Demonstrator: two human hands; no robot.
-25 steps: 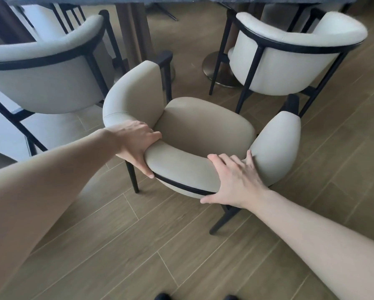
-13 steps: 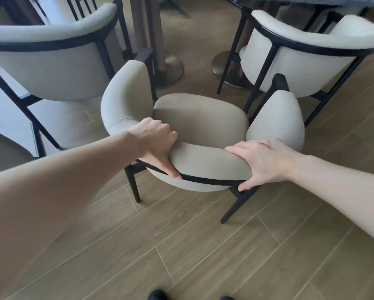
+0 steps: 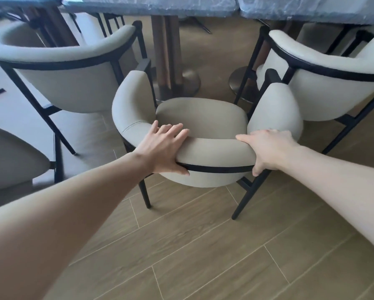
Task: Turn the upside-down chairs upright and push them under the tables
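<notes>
- Wood-look plank floor (image 3: 203,256) fills the lower half of the view, with pale seams running at a slant.
- Along the top edge stand dark marbled benches (image 3: 160,5), side by side, each on a brown post with a round metal foot (image 3: 188,82).
- One beige chair (image 3: 203,118) with a black frame stands upright on its four legs, between the two posts, its seat facing the benches and its front just short of the bench edge.
- Its curved back is the part nearest the person; the black rail (image 3: 216,168) runs along the outside of that back.
- Left hand (image 3: 162,152) lies over the top of the back at its left end; this grip is loose, fingers spread forward over the padding and thumb down on the rail.
- Right hand (image 3: 270,148) wraps the back at its right end; this grip is pressed around the padding, index finger along the top and thumb hooked under by the rail.
- Both arms are stretched out nearly straight.
- A second chair (image 3: 62,61) stands upright just to the left, a third chair (image 3: 333,79), whiter, just to the right; both are partly under the benches.
- Part of another seat (image 3: 10,161) shows at the left edge.
</notes>
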